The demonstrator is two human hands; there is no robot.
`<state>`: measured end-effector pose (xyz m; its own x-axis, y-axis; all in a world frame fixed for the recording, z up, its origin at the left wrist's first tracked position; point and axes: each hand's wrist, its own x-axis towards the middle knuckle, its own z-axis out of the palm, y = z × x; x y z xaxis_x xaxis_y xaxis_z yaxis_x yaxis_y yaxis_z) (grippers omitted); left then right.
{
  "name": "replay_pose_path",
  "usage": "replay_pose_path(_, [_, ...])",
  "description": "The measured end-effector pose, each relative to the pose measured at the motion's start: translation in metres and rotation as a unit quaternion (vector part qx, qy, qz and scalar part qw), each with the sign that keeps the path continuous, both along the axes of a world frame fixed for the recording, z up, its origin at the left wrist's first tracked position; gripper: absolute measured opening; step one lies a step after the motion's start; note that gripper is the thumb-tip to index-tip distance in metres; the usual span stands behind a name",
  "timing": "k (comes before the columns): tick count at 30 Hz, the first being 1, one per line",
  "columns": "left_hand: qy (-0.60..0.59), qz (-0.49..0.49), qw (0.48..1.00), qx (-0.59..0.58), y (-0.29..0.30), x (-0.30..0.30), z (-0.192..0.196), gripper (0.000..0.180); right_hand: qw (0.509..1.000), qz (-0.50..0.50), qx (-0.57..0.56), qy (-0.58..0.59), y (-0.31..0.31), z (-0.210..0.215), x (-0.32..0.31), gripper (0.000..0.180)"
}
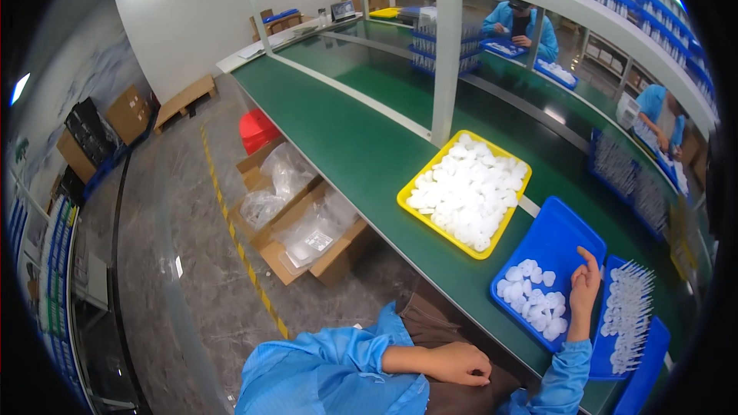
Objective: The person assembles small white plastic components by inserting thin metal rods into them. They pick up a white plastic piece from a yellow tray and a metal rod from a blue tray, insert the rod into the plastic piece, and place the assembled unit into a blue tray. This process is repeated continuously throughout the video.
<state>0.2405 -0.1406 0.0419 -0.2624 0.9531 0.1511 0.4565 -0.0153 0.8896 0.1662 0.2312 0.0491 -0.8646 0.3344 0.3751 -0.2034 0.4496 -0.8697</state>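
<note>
My left hand (460, 363) rests low over my brown-clad lap, back upward. Its fingers are loosely curled and nothing shows in them. Above the right part of a blue tray (555, 219) is my right hand (586, 286), with the index finger stretched out and nothing visible in its grasp. Small white rounded plastic pieces (536, 300) lie scattered in the near part of that tray, left of this hand. Farther off, a yellow tray (467, 249) is heaped with similar white pieces (469, 188). Right of my hand, another blue tray (615, 263) carries rows of white pieces with thin upright stems (630, 311).
The green worktop (323, 138) runs diagonally away, with a white post (446, 61) rising from it. Cardboard boxes (338, 257) with clear bags stand below its left edge. Across the bench, two people in blue (547, 34) work at trays. A blue tray edge (646, 369) lies at right.
</note>
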Motion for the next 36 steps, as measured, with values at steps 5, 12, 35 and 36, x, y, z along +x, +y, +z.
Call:
replay_pose_path(5, [0.013, -0.005, 1.0, 0.022, 0.003, 0.0, -0.004, 0.023, 1.0, 0.015, 0.004, -0.005, -0.003, 0.005, 0.003, 0.057])
replay_pose_path(12, [0.01, 0.118, 0.984, 0.131, 0.006, -0.039, 0.051, 0.013, 0.983, 0.064, 0.16, -0.06, -0.035, 0.059, 0.041, 0.042])
replay_pose_path(35, [0.379, 0.066, 0.916, -0.113, 0.093, -0.14, 0.045, 0.097, 0.921, 0.103, 0.362, -0.102, -0.064, 0.045, 0.082, 0.085])
replay_pose_path(36, [0.403, 0.078, 0.907, -0.089, 0.094, -0.141, 0.042, 0.096, 0.924, 0.105, 0.351, -0.112, -0.064, 0.048, 0.083, 0.083])
